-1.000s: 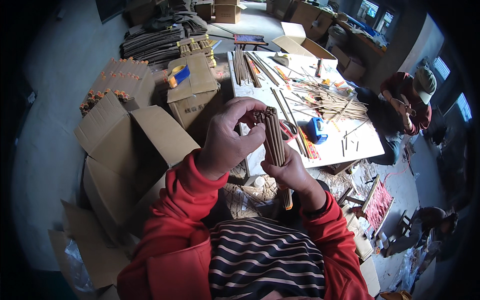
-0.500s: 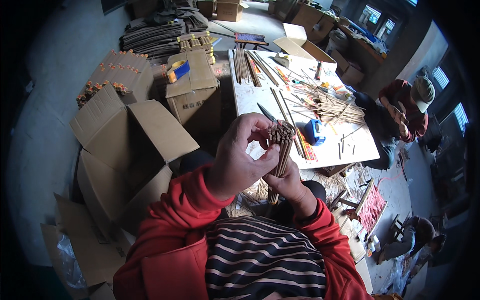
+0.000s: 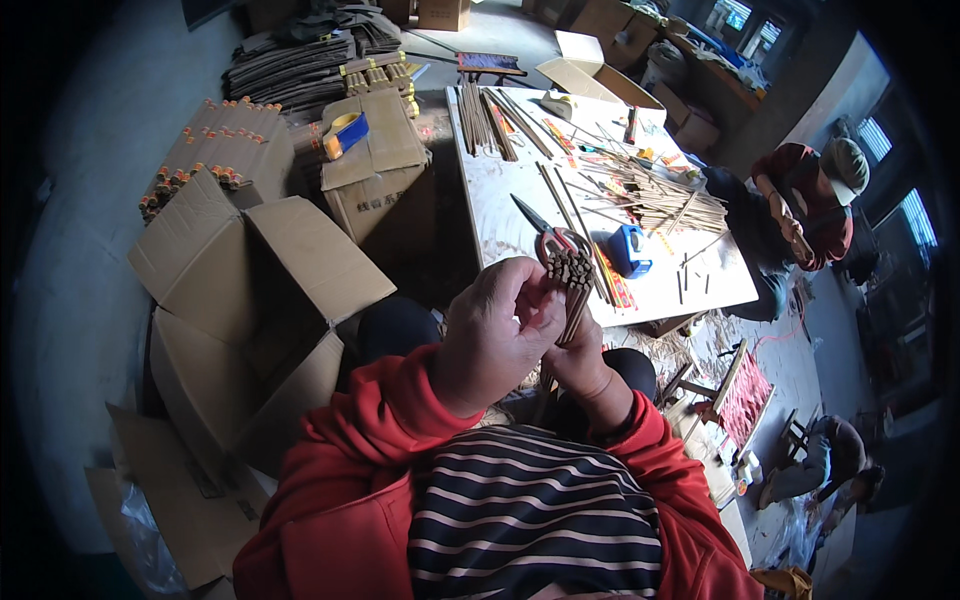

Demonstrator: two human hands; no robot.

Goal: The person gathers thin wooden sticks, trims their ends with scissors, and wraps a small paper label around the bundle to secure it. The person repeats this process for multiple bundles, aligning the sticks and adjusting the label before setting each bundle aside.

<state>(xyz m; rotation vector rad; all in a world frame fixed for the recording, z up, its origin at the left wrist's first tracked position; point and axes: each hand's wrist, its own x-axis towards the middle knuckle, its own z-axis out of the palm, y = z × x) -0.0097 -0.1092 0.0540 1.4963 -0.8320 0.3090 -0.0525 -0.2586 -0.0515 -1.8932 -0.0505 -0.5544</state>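
Note:
A tight bundle of brown incense sticks point(image 3: 576, 311) stands nearly upright in front of my chest, its cut ends facing up. My right hand point(image 3: 581, 362) is wrapped round it from below and the right. At the upper left side of the bundle, my left hand point(image 3: 500, 325) has its fingers curled in, with thumb and fingertips against the sticks. Just beyond the bundle, scissors point(image 3: 540, 222) with dark blades and reddish handles lie on the white table point(image 3: 505, 205). The bundle partly hides their handles.
Loose sticks point(image 3: 680, 208) and a blue tape dispenser point(image 3: 629, 251) lie on the table. An open cardboard box point(image 3: 205, 345) stands at my left; a closed carton point(image 3: 385, 195) carries another tape dispenser point(image 3: 346, 134). A person point(image 3: 815, 205) sits right of the table, near a red-webbed stool point(image 3: 745, 400).
Both hands and the bundle have come lower and slightly right, uncovering more of the scissors. My left fingers have drawn from over the bundle's top to its side.

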